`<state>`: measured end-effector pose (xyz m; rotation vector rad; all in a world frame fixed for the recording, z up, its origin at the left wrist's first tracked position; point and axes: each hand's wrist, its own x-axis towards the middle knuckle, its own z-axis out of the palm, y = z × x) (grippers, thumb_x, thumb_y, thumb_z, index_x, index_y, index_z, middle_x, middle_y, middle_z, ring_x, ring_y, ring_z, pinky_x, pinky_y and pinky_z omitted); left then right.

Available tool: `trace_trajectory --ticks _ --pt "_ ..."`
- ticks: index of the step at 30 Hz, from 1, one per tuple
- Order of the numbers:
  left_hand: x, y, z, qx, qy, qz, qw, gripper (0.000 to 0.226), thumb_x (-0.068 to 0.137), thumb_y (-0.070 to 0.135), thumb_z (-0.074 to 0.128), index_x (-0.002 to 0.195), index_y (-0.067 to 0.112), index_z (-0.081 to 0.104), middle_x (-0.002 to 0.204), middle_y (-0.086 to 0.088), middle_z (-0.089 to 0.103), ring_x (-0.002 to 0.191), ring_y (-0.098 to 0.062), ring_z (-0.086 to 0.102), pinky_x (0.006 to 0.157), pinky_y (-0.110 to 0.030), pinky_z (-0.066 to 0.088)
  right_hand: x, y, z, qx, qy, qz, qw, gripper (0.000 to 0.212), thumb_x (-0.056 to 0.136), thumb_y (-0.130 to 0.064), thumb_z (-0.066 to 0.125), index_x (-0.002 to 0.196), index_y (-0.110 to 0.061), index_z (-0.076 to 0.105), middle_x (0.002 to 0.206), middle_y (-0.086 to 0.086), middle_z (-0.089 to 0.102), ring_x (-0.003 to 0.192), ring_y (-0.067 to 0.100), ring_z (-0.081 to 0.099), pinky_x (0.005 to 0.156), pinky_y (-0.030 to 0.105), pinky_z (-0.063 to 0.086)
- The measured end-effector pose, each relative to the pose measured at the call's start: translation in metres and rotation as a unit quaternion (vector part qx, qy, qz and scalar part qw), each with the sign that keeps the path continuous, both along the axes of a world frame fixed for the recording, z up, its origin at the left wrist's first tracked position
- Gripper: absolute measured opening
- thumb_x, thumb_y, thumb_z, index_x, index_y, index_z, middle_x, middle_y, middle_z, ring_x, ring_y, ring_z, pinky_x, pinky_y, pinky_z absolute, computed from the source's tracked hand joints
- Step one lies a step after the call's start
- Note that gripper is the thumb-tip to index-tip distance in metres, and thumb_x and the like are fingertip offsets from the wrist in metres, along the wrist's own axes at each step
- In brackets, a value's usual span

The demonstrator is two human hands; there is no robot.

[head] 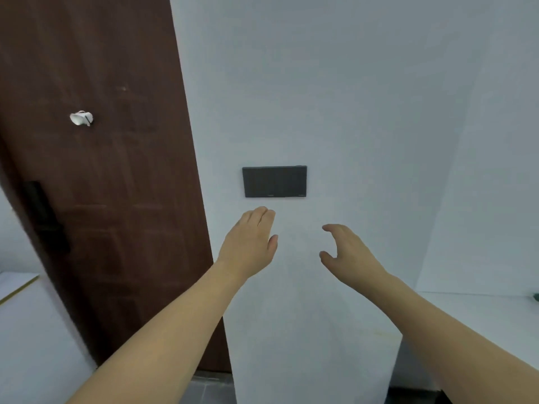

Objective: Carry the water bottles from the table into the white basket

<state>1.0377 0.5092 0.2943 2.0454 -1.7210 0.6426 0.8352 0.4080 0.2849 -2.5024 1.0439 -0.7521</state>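
Both arms extend forward from the bottom of the frame toward a white wall (pixel 350 97). The left hand (pixel 250 243), just left of centre, is held flat with its fingers (pixel 262 217) straight and close together, holding nothing. The right hand (pixel 347 252), just right of centre, is loosely cupped with its fingers (pixel 332 228) apart from the thumb, also holding nothing. The two hands are near each other but not touching.

Above the hands, at centre, a dark rectangular wall panel (pixel 274 181) is mounted on the wall. A brown door (pixel 110 170) fills the left of the frame, with a small white object (pixel 81 118) fixed to it at upper left. A white counter (pixel 481 316) edge shows at lower right, with only a sliver of a dark object (pixel 536 296) at the far right edge.

Task status: no water bottle and no white basket are in view, so their location cannot be stated. Progress cannot be confirmed from this view. With both hands free, the likely remaining step is to locate and grasp a bottle.
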Motion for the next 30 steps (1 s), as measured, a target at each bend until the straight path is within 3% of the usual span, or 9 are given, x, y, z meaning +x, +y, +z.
trace_trajectory --ticks 7,16,22,30 --pt "-0.092 -0.059 -0.011 -0.001 0.055 -0.036 0.998 0.05 0.098 0.03 0.051 0.142 0.008 0.043 0.147 -0.008 0.044 0.131 -0.026 0.041 0.1 -0.035 0.043 -0.091 -0.04 -0.008 0.0 0.019 -0.022 1.0 0.057 0.092 -0.023 0.057 0.144 -0.015 0.036 0.15 -0.001 0.037 0.136 0.018 0.036 0.107 0.027 0.028" --pt "-0.263 -0.136 -0.003 -0.011 0.068 -0.037 0.997 0.052 0.099 0.031 0.049 0.146 0.008 0.038 0.151 -0.007 0.037 0.136 -0.026 0.035 0.1 -0.035 0.042 -0.273 -0.115 -0.008 -0.004 -0.004 -0.045 0.999 0.056 0.091 -0.02 0.057 0.143 -0.013 0.038 0.149 0.001 0.039 0.135 0.019 0.037 0.107 0.026 0.027" --pt "-0.378 -0.174 -0.01 0.03 0.067 -0.049 0.996 0.052 0.1 0.031 0.048 0.147 0.009 0.036 0.153 -0.006 0.035 0.136 -0.025 0.036 0.101 -0.035 0.043 -0.387 -0.161 -0.017 0.024 0.009 -0.047 0.999 0.055 0.091 -0.021 0.056 0.143 -0.014 0.038 0.149 0.001 0.039 0.136 0.019 0.037 0.107 0.027 0.028" --pt "-0.46 -0.236 -0.03 0.067 0.113 -0.07 0.989 0.052 0.1 0.031 0.048 0.147 0.01 0.036 0.153 -0.004 0.035 0.135 -0.025 0.037 0.101 -0.036 0.044 -0.484 -0.209 -0.03 0.029 0.019 -0.074 0.997 0.055 0.091 -0.02 0.057 0.143 -0.014 0.039 0.149 0.0 0.039 0.134 0.019 0.039 0.103 0.026 0.03"
